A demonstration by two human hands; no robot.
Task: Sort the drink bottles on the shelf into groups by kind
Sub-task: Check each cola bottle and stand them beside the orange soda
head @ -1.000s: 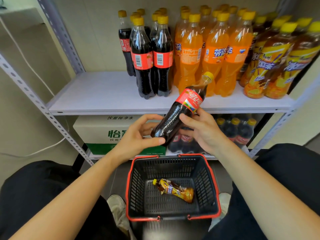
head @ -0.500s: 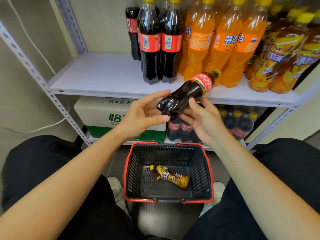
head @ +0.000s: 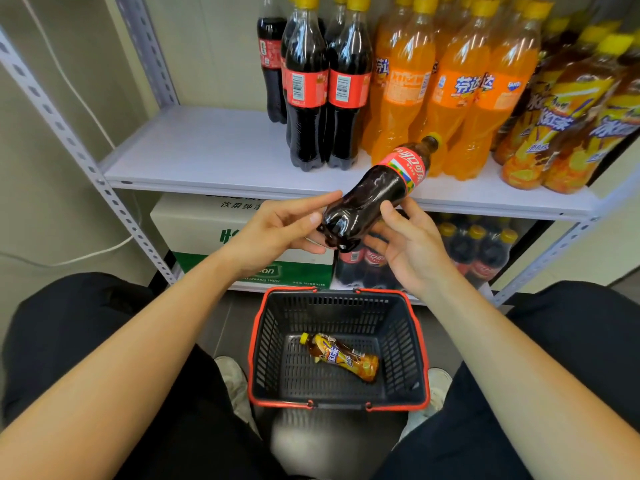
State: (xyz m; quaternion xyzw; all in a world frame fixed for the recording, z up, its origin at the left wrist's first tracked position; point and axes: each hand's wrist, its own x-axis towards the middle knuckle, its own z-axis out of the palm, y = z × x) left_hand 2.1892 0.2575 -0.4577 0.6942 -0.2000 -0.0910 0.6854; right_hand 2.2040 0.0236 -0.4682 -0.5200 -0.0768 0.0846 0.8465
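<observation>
Cola bottle [head: 377,199]: it is held in the air between both hands, just in front of the shelf [head: 207,150] edge. It is tilted, with its yellow cap towards the orange soda bottles [head: 450,98] and its base towards the person.
Left hand [head: 273,233]: the fingers [head: 311,202] lie long over the base and the thumb sits under it. This is a light pinch that steadies the heavy end.
Right hand [head: 412,247]: the thumb presses the bottle's side and the fingers curl beneath. It probably bears most of the weight, which would leave the other hand free to turn the bottle.
Why two hands: the tilt suggests the bottle is being brought upright so it can go in base first.
Standing cola bottles [head: 322,98]: they are grouped upright at the left of the row, beside bare shelf. That is the likely place for this one.
Iced tea bottles [head: 561,116]: they are massed at the right end, next to the orange soda, so the three kinds already stand in blocks.
Basket [head: 420,341]: it sits on the floor between the person's feet, directly below the hands, with one stray tea bottle [head: 341,356] lying on its side in it, waiting its turn.
Lower shelf: a water carton [head: 207,230] and a wrapped pack of cola [head: 478,247] sit there.
Risk: the wall of the bottle is smooth and the grip is loose, so it could slip towards the basket.
</observation>
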